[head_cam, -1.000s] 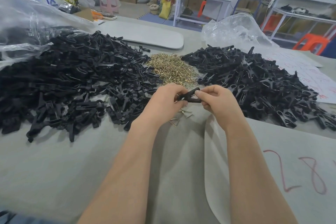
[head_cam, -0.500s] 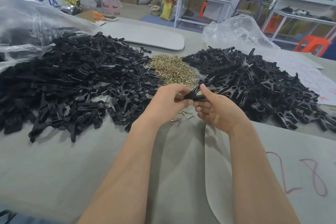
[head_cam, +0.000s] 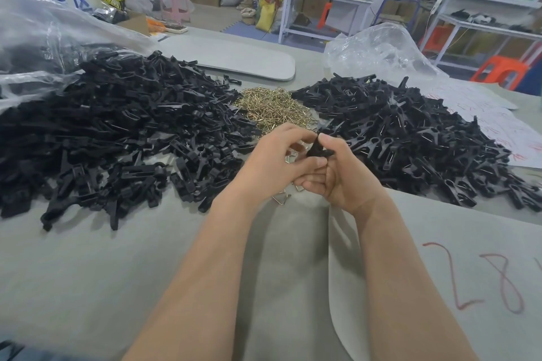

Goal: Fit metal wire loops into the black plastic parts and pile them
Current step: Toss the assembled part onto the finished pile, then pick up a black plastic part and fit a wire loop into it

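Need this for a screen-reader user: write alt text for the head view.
A person's left hand and right hand pinch one black part over a grey table. A left pile and right pile of black parts flank them, gold wire loops heaped between.

Bulky clear plastic bag [head_cam: 44, 29] at bench's far-left corner; grey oval board [head_cam: 234, 58] near far edge; white red-scribbled paper sheet [head_cam: 498, 126] at right edge.

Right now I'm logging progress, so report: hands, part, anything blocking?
Left hand and right hand both pinch one black plastic part. Wire loop fit hidden by fingers. Nothing blocking; loose wire loops lie on table below.
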A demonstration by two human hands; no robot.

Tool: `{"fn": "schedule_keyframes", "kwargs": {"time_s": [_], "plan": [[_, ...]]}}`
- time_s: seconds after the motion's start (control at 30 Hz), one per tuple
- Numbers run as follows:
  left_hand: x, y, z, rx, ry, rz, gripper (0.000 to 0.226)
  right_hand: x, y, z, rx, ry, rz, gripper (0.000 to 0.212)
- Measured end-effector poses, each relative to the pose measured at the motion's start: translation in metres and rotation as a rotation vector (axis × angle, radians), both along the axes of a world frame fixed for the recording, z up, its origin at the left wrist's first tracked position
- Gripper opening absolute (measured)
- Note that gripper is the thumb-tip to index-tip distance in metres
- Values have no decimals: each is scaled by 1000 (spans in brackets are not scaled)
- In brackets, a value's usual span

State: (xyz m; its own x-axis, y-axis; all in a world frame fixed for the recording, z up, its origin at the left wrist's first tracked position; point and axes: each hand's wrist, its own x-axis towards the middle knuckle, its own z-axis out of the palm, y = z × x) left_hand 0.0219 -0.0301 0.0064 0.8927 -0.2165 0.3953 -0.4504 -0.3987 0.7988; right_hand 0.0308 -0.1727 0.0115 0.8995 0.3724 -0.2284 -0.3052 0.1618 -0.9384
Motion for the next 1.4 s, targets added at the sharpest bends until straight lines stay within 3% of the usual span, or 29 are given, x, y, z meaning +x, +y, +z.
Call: {"fn": "schedule_keyframes", "kwargs": {"time_s": [0.37,0.5,0.57,0.67,0.7,0.77,0.83,0.87,0.93,1.03,1.17,1.4], "plan": [[0,3,0,-98,31,-66,29,0,7,-1,-18,-28,-39,34],[2,4,0,-165,66,-46,22,2,6,0,-46,-33,-43,56],[3,6,-3,-97,48,39,15,2,2,2,-157,-74,-110,63],[6,3,-8,180,30,139,22,5,-1,1,-461,-319,-212,27],[7,1,-10,291,39,179,30,7,-2,-1,-543,-424,-299,19],[10,3,-13,487,49,367,44,11,-7,-3,-534,-544,-645,23],[13,12,-14,536,68,642,43,12,-17,0,-428,-593,-975,51],[12,18,-15,525,110,734,41,12,-21,-1,-469,-607,-1039,66],[11,25,-17,562,232,767,39,11,-20,-4,-719,-624,-1020,80],[10,24,-21,682,318,734,38,7,6,-13,-981,-723,-845,76],[14,23,-23,670,295,775,33,7,29,-24,-1052,-828,-510,52],[16,20,-24,526,170,818,17,5,38,-27,-925,-819,-369,29]]}}
